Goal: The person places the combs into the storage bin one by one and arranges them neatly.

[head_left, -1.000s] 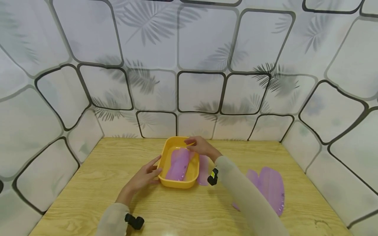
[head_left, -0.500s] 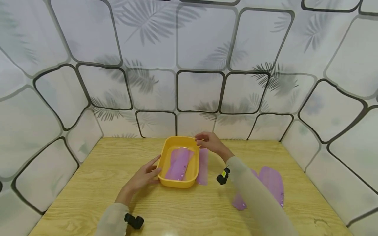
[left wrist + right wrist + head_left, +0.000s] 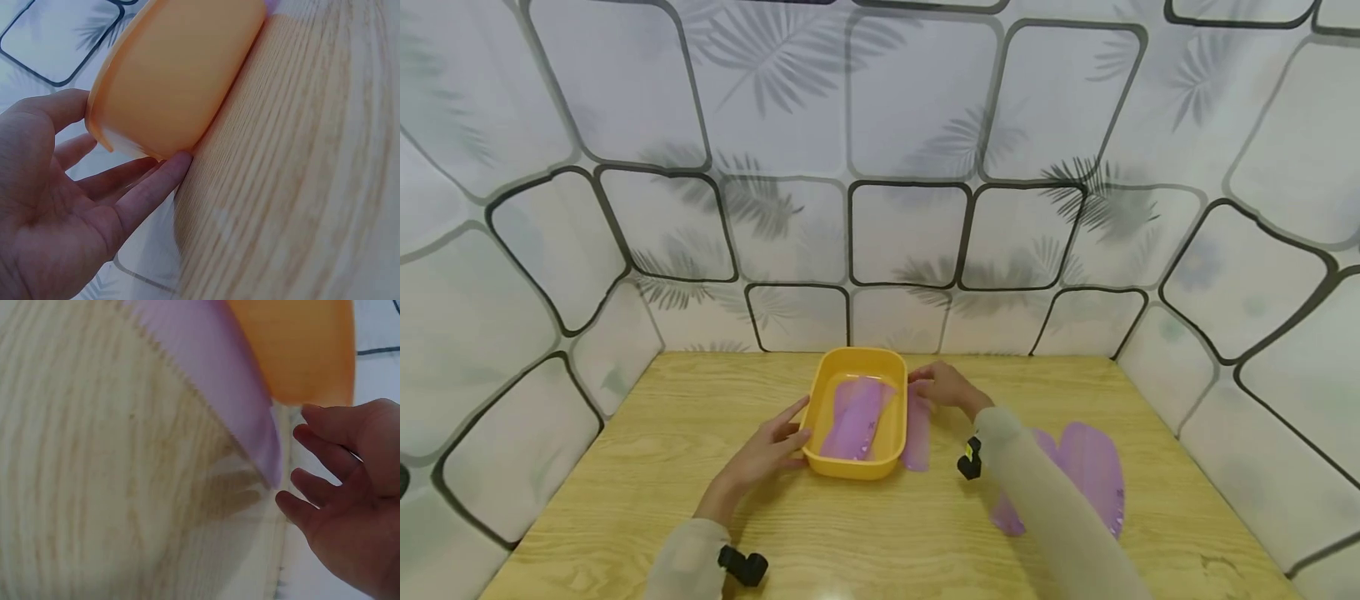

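A yellow plastic basin (image 3: 857, 471) stands at the back middle of the table, with a folded purple plastic-looking piece (image 3: 856, 421) inside. My left hand (image 3: 763, 450) touches its left side; in the left wrist view the thumb lies at the rim and the fingers reach the lower wall of the basin (image 3: 169, 81). Beside the basin's right wall is a flat purple strip (image 3: 917, 437), partly under the basin. My right hand (image 3: 946, 386) is over the strip's far end. In the right wrist view its fingers (image 3: 312, 487) are loosely bent, apart from the purple strip (image 3: 219, 381), holding nothing.
More purple pieces with rounded ends (image 3: 1090, 475) lie on the right of the wooden table (image 3: 865, 533), partly hidden by my right sleeve (image 3: 1052, 500). A patterned curtain-like wall (image 3: 910, 233) closes off the back and both sides.
My right hand has moved from over the basin's far right corner rightward, then down beside the purple strip outside the basin. The left hand stays at the basin's left side.
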`<state>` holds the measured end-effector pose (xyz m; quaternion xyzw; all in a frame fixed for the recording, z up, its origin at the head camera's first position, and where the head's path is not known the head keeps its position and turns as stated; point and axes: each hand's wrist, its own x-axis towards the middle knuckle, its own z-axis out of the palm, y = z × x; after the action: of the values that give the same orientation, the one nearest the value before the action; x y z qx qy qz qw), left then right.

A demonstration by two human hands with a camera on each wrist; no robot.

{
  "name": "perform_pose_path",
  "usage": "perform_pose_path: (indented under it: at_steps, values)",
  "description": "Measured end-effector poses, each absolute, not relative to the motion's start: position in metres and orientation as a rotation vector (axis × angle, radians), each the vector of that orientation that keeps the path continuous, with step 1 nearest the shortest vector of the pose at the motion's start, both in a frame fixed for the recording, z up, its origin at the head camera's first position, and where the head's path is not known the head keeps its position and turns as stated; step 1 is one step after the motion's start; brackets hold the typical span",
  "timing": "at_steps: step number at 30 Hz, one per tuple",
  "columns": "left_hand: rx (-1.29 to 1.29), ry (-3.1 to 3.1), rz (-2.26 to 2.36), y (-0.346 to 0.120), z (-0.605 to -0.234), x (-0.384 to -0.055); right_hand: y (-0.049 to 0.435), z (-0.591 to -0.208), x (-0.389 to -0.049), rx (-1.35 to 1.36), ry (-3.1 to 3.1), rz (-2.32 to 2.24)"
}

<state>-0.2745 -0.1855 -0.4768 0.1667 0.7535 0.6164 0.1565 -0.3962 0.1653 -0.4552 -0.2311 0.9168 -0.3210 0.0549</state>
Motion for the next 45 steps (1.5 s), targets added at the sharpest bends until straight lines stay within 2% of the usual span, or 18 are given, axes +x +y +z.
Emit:
perform_pose_path:
  at_steps: [15,33,45]
  values:
    - [0.419,2.161,1.771,-0.183,-0.478,-0.274,0.182,-0.45,-0.387,-0.927,2.835,-0.543]
    - [0.466,2.136,1.775,-0.184,-0.478,-0.274,0.202,-0.454,-0.379,-1.033,2.692,-0.555]
    - [0.453,2.148,1.783,-0.185,-0.48,-0.275,0.206,-0.448,-0.376,-0.901,2.678,-0.511]
